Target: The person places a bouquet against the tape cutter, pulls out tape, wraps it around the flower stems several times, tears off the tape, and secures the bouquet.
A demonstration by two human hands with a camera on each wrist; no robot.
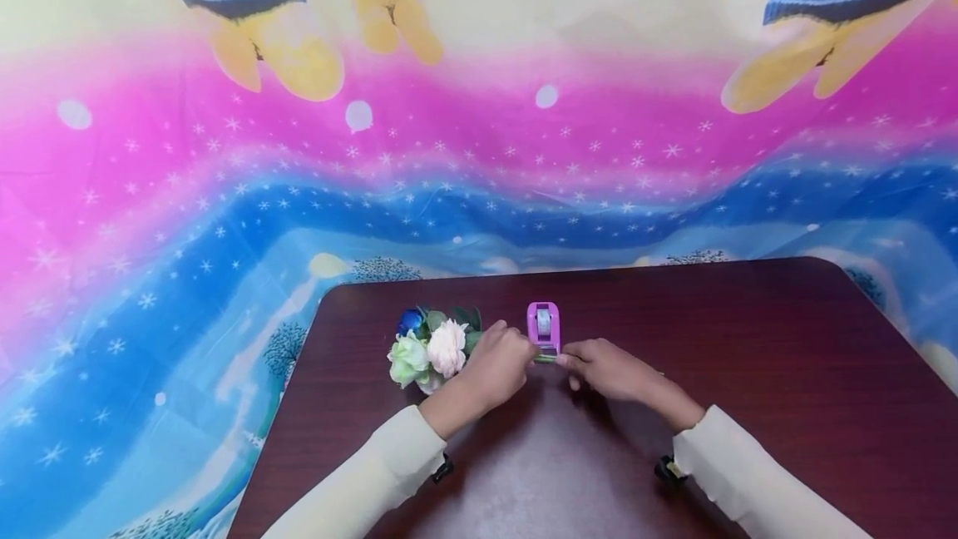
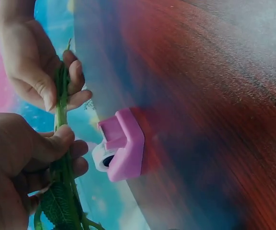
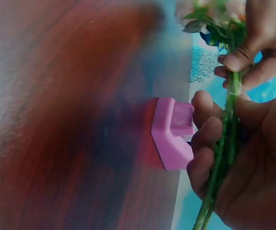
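A bouquet of artificial flowers (image 1: 446, 348) in white-pink, pale green and blue is held above the table, blooms to the left. My left hand (image 1: 500, 363) grips its green stems (image 3: 229, 112) just below the leaves. Farther down, the fingers and thumb of my right hand (image 1: 612, 368) curl round the same stems. Between the two hands, a shiny pale band (image 2: 60, 116) that looks like clear tape lies round the stems. A pink tape dispenser (image 1: 543, 327) with a roll of clear tape (image 2: 101, 156) stands on the table, just beyond the hands and touched by neither.
The dark reddish-brown table (image 1: 748, 356) has rounded far corners. Behind it hangs a pink and blue cloth (image 1: 479, 131) printed with snowflakes and bears. Both forearms reach in from the near side in cream sleeves (image 1: 374, 472), with dark straps at the wrists.
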